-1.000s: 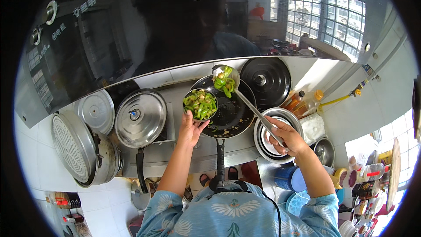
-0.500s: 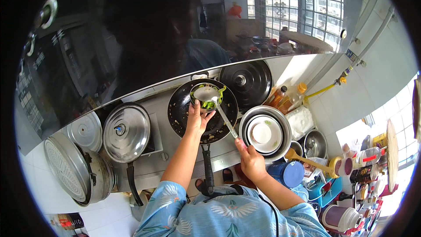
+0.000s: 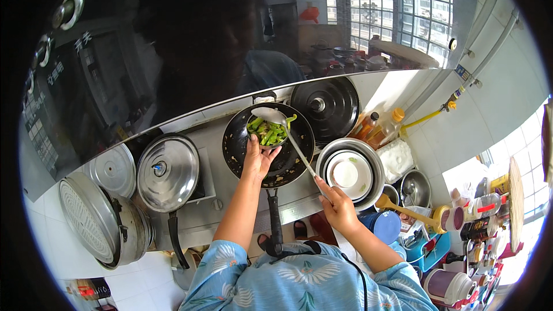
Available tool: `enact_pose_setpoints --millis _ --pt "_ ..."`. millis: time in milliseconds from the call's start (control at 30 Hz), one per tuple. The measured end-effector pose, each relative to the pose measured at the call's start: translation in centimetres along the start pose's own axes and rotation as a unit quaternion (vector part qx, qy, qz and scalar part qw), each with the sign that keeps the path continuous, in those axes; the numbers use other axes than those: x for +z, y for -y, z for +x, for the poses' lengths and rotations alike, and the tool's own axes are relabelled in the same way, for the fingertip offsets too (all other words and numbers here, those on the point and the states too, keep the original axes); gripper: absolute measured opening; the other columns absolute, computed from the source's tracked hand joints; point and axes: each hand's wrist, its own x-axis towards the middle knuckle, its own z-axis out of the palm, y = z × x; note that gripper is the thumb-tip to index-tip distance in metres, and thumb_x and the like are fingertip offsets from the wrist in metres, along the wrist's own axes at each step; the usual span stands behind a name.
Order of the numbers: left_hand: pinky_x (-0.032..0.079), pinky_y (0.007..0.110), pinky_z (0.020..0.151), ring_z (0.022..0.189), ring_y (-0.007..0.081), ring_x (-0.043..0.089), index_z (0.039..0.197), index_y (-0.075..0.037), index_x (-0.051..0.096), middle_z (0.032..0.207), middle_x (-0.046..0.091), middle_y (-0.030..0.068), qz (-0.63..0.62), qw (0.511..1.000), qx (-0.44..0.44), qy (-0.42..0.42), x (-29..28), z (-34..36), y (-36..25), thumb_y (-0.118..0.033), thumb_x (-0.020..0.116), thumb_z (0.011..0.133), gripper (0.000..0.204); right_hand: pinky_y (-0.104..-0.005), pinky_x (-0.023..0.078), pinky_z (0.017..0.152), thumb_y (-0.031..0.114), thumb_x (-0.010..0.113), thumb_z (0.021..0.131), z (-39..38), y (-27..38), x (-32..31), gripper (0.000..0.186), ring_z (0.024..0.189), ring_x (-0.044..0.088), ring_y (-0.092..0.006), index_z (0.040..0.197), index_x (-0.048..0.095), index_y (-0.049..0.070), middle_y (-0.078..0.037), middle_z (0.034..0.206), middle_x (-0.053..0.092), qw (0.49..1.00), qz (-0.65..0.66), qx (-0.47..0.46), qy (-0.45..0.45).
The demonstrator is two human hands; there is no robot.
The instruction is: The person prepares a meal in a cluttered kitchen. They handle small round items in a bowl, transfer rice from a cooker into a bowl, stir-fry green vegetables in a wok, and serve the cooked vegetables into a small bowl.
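Observation:
My left hand grips a small bowl from below and holds it above the black wok. Chopped green vegetables, perhaps peppers, fill that bowl; its wall is mostly hidden by my fingers and the food. In my right hand is the long handle of a metal ladle, fingers closed round it. The ladle's head rests at the bowl's far rim, over the greens. Brown bits of food cling to the inside of the wok, whose black handle points toward me.
Left of the wok sits a lidded pan, with a large steamer pot beyond. A black lid leans behind. To the right are nested bowls, oil bottles and a wooden spoon. A dark range hood hangs overhead.
The ladle's head has shifted toward the bowl's far left rim, baring more of the greens. My right hand has moved slightly right and turned on the handle. The bowl stays over the wok.

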Motion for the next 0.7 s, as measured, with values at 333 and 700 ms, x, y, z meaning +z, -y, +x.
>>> enact_pose_setpoints --millis 333,700 --pt "0.049 0.049 0.098 0.116 0.0233 0.055 0.128 -0.018 0.044 0.125 0.056 0.0058 -0.032 0.999 0.007 -0.003 -0.2 -1.1 -0.9 -0.051 0.063 0.084 0.058 -0.0205 0.029 0.036 0.008 0.046 0.098 -0.1 1.2 -1.5 0.053 0.044 0.036 -0.0067 0.148 0.03 0.014 -0.003 0.074 0.051 0.876 0.445 0.184 0.014" --pt "0.049 0.049 0.098 0.113 0.0228 0.058 0.126 -0.017 0.045 0.122 0.059 0.0051 -0.052 0.998 0.042 -0.005 -0.8 -1.5 -1.2 -0.05 0.064 0.083 0.057 -0.0211 0.033 0.038 0.007 0.046 0.098 0.0 2.7 -1.5 0.053 0.045 0.038 -0.0082 0.148 0.031 0.015 -0.002 0.066 0.047 0.802 0.533 0.268 0.027"
